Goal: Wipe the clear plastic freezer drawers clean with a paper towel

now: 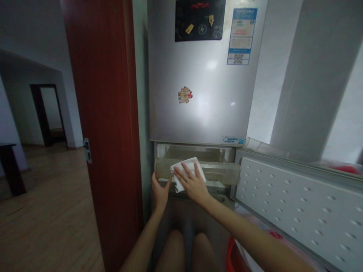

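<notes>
lying under the flat, splayed right hand (195, 187): white folded cloth (190, 163), against pale translucent plastic drawer front (216, 172). left hand (160, 192) at drawer's left end; cannot tell whether its grip closes. cloth likely light, soft, limp; best held by spread fingers across its middle.

On the upper refrigerator door (198, 79) stands a tall blue-and-white label (242, 34), with lines of print and a square QR code (238, 58) near its bottom; at the lower right corner of this door is a small blue-and-white sticker (233, 140) with printed characters; the dark panel (200, 17) above carries a round emblem (202, 29) with a pale sign; all the writing is too small and blurred for reading.
</notes>
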`<state>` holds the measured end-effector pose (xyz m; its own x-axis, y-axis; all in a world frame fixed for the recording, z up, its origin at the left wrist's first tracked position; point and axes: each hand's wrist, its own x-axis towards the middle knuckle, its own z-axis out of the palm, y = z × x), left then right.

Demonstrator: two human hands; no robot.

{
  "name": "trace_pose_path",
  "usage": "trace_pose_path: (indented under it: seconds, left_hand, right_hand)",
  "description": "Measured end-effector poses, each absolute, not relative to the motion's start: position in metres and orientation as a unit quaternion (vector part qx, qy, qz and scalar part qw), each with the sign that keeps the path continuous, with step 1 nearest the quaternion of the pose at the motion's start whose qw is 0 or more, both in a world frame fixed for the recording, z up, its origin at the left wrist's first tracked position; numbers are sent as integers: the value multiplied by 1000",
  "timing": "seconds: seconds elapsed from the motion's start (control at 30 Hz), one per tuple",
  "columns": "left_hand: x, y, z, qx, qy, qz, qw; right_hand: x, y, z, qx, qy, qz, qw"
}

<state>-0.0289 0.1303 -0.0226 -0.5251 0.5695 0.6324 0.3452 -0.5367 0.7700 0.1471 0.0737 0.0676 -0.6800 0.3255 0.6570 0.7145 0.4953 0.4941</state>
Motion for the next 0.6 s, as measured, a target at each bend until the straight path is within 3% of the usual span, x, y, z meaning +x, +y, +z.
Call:
trace_pose_path:
  seconds: [0.3,0.6]
  left_hand:
    - [-26,128,-21,478,494,723,68]
    - [-25,128,-21,476,480,733,73]
  right_hand:
    - [223,55,58,-386,-776,-447,220]
    - [189,69,59,-368,-760,-466,262]
